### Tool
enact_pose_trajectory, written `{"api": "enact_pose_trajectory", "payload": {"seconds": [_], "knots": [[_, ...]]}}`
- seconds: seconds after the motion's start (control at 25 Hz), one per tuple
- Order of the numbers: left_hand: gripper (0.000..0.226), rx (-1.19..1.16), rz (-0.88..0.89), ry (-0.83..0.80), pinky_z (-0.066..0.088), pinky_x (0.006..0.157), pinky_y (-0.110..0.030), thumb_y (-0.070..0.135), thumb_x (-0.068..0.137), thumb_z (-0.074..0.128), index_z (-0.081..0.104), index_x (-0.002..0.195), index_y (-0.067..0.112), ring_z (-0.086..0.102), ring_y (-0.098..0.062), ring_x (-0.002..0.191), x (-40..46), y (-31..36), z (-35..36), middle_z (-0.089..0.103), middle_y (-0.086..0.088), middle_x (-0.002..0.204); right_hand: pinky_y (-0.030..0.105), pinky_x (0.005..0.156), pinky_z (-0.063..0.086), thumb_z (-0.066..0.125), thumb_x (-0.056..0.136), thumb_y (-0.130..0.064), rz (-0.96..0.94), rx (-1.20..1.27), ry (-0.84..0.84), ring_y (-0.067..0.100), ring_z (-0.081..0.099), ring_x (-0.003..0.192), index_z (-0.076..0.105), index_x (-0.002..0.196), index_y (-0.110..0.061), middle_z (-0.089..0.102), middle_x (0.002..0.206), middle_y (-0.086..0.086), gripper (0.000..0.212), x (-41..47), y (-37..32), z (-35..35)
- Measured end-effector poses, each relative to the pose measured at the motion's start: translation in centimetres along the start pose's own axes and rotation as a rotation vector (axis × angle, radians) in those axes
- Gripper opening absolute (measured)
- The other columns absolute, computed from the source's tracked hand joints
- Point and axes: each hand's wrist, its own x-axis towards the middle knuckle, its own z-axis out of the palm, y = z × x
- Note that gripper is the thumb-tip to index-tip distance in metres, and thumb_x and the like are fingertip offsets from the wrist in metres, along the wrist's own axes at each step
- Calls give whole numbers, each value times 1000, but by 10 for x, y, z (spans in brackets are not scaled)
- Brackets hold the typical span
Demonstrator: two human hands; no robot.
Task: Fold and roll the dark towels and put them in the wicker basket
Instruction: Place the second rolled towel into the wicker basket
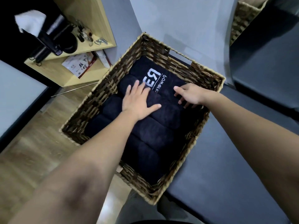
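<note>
A brown wicker basket [103, 92] stands in the middle of the view, filled with several dark rolled towels [155, 135] lying side by side. The farthest towel [169, 78] shows white embroidered lettering. My left hand [137, 101] lies flat, fingers spread, on top of a rolled towel [163, 110] in the far half of the basket. My right hand [189, 94] rests at that same roll's right end beside the basket's right wall, fingers curled down onto the cloth. Whether it grips the towel is unclear.
The basket sits partly on a dark padded surface [226, 167] at the right. A light wooden shelf [90, 50] with small items and a booklet stands at the far left. Wood floor [32, 151] lies to the left. Another wicker basket [242, 18] shows at the top right.
</note>
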Motion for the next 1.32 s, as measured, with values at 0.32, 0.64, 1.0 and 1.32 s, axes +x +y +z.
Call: {"api": "enact_pose_trajectory", "payload": {"seconds": [0.32, 0.64, 1.0, 1.32], "knots": [[93, 176, -85, -110, 17, 123, -45, 80, 91, 17, 38, 150, 10, 27, -33, 146, 30, -30, -2, 41, -15, 152, 38, 84, 51, 30, 105, -60, 35, -111, -38, 27, 63, 97, 63, 118, -12, 66, 109, 8, 60, 11, -13, 9], [91, 90, -126, -183, 4, 126, -43, 77, 93, 12, 21, 158, 14, 11, -31, 154, 33, -34, 4, 22, -13, 164, 46, 89, 58, 28, 100, -70, 98, 13, -70, 29, 66, 92, 64, 116, -18, 70, 101, 9, 65, 10, -12, 6], [61, -82, 93, -13, 9, 126, -47, 48, 106, 29, 19, 161, 21, 1, -23, 156, 31, 23, 7, 7, 0, 170, 51, 104, 44, 39, 105, -50, -128, -435, 304, 34, 42, 132, 50, 143, -21, 45, 142, 9, 49, -8, -9, 14], [48, -179, 56, 47, 19, 122, -45, 37, 107, 37, 42, 150, 17, 32, -22, 146, 27, 35, -29, 41, -4, 157, 47, 104, 46, 43, 104, -50, -139, -392, 261, 37, 54, 126, 56, 139, -19, 51, 137, 13, 48, -19, -11, 6]]}}
